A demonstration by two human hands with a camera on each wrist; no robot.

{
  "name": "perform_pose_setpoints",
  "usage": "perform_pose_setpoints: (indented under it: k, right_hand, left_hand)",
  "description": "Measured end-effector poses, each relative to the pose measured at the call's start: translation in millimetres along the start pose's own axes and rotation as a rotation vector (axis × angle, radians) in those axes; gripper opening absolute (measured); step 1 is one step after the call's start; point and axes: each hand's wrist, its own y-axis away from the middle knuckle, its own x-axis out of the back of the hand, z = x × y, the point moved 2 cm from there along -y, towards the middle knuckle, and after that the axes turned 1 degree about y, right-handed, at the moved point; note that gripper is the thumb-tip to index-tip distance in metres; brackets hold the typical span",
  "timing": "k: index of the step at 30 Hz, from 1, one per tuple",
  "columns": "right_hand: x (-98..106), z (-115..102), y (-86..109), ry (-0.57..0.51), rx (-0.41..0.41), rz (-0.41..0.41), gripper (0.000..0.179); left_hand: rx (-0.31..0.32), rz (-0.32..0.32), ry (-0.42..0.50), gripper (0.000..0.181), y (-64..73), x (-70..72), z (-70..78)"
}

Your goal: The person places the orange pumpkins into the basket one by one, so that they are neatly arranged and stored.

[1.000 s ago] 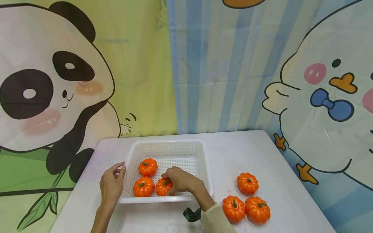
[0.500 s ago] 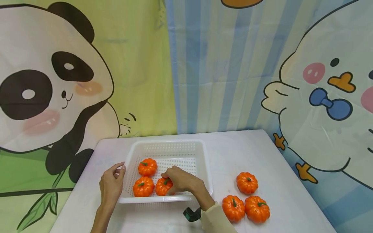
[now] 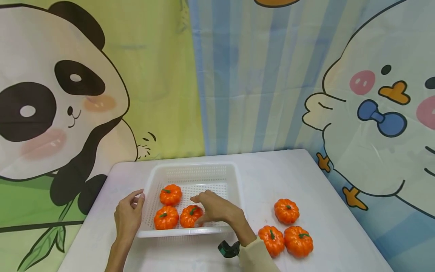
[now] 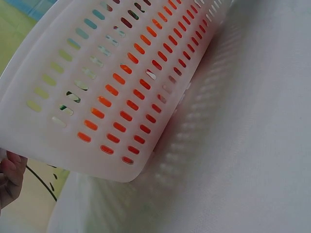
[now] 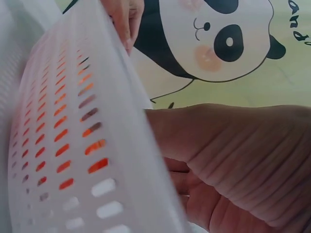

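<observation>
A white perforated plastic basket point(image 3: 234, 189) holds several small orange pumpkins with green stems: a back one point(image 3: 170, 195), a front-left one point(image 3: 166, 218) and a front-right one point(image 3: 191, 216). My left hand point(image 3: 129, 215) grips the basket's left rim with bent fingers; in the left wrist view its fingers point(image 4: 12, 177) show beside the rim. My right hand point(image 3: 217, 207) is over the basket's front, fingers raised and spread above the front-right pumpkin, the thumb low beside it. In the right wrist view the basket wall hides the right fingertips.
On the white table point(image 3: 272, 170), right of the basket, lie more pumpkins: a back one point(image 3: 287, 211), a front-left one point(image 3: 272, 240) and a front-right one point(image 3: 298, 241). Behind the table hangs a curtain point(image 3: 170, 94) with a panda and a chick.
My right hand's fingers have lifted off the front-right pumpkin and opened, the hand shifting slightly up and right. That pumpkin stays in the basket. The head view has turned slightly right.
</observation>
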Motion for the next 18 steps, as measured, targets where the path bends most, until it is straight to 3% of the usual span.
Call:
perform_pose_setpoints:
  k: [18]
  right_hand:
    - [45,14,58.1,-0.105,-0.043,0.178,0.082]
  left_hand:
    - [0.019,-0.002,-0.008,0.035,2.2,0.0,2.1]
